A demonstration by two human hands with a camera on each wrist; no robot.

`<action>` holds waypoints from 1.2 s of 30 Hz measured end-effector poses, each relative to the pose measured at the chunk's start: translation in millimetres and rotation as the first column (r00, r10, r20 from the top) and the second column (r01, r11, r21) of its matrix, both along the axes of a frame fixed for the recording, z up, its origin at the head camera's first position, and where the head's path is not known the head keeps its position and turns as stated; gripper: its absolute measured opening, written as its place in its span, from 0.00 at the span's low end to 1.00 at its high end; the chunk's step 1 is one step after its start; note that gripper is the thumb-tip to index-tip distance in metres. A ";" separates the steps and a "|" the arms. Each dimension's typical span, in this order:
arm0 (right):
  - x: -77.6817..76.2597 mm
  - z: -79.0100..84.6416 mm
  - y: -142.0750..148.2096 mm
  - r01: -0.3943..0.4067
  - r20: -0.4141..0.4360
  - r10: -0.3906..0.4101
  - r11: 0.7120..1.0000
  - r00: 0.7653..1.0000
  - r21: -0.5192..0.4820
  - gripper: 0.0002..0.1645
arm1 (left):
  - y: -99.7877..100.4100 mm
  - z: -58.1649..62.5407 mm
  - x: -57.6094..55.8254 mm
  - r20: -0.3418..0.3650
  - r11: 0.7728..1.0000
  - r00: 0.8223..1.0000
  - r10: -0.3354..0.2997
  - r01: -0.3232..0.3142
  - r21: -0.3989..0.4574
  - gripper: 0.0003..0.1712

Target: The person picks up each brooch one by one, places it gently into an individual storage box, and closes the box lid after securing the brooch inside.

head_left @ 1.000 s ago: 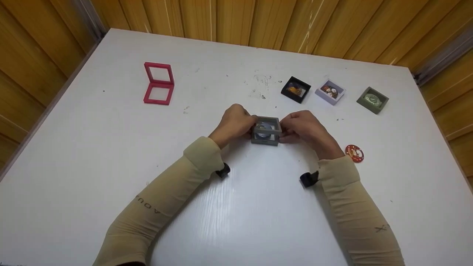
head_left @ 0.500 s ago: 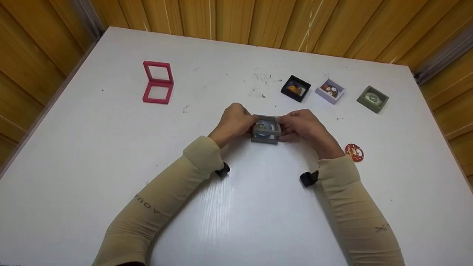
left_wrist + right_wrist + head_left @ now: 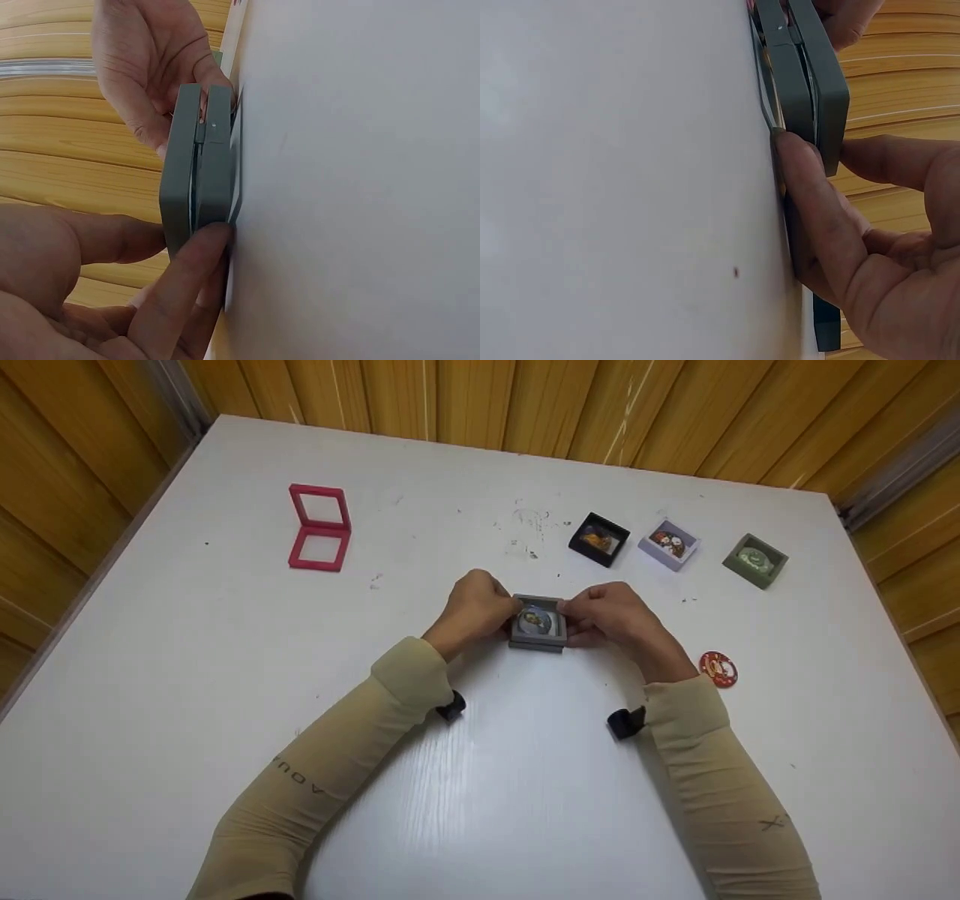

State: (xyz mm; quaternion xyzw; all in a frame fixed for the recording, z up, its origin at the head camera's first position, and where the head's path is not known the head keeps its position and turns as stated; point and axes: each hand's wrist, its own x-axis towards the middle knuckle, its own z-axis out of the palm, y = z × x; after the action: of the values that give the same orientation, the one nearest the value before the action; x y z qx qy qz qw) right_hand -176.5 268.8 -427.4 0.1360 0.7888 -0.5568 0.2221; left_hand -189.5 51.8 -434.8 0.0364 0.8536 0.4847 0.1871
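Observation:
A grey square display frame (image 3: 538, 642) with two hinged halves lies near the middle of the table, a round blue-grey badge (image 3: 535, 621) showing through its clear window. My left hand (image 3: 478, 610) pinches its left side, thumb on the upper half and fingers at the lower half. On the opposite side my right hand (image 3: 613, 613) pinches it the same way. In the left wrist view the frame (image 3: 196, 165) is seen edge-on, its halves nearly together with a thin gap between them. The right wrist view shows the same narrow slit along the frame's edge (image 3: 799, 82).
An opened red frame (image 3: 321, 529) stands at the back left of the white table (image 3: 487, 795). Back right are a black frame (image 3: 599, 540), a lavender frame (image 3: 670, 544) and a green frame (image 3: 755, 561), each with something inside. A round red badge (image 3: 718, 670) lies beside the right wrist.
The upper half of the grey frame has come down onto the lower half, narrowing the gap. My right thumb has moved onto its top edge; my left hand has stayed in place.

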 end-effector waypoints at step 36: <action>-1.0 -0.7 -1.4 -0.034 -0.022 0.036 0.993 0.999 0.109 0.14 | 2.9 -0.1 -0.4 -0.037 0.999 0.998 -0.042 0.041 -0.030 0.09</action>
State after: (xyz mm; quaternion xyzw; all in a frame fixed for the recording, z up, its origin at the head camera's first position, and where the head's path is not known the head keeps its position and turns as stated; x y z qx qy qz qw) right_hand -177.6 267.3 -428.1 0.1274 0.8228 -0.5106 0.2147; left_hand -189.9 54.7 -434.9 0.0606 0.8630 0.4676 0.1815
